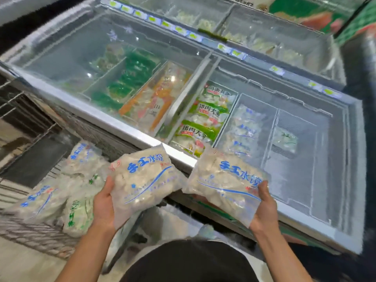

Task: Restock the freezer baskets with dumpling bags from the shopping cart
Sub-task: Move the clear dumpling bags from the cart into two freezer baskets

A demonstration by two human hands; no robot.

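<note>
— Over the freezer (179, 157) edge, what's held?
— Left hand (103, 202) grips one dumpling bag (142, 180); right hand (264, 208) grips another bag (223, 180).
— And the cart (30, 231)?
— More bags, lower left.

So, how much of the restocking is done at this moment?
Done: a few blue-print bags already lie in a freezer basket. In hand: the left hand and right hand each hold one dumpling bag before the freezer rim. Left: several bags remain in the cart.
</note>
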